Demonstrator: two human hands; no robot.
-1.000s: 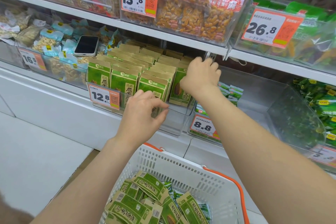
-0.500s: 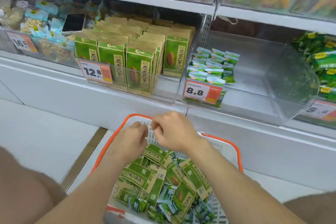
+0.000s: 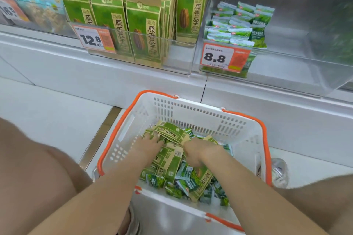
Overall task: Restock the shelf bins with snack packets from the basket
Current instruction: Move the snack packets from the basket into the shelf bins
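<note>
In slotted plastic basket (image 3: 191, 112), hands amid flat, perhaps papery packets (image 3: 170, 160)

Both hands have been lowered from the shelf bin at 12 o'clock into the basket (image 3: 200, 118). The left hand (image 3: 150, 144) and right hand (image 3: 198, 151) are now pressed among the packets (image 3: 168, 160).

Bright, even overhead store lighting; shadows soft and faint. Diffuse glare on the clear plastic shelf bin (image 3: 286, 30) at right, hazing its walls. Wide-angle bowing at the edges; slight motion blur overall, print on the green packets in the white orange-rimmed basket (image 3: 198, 112) smeared.
</note>
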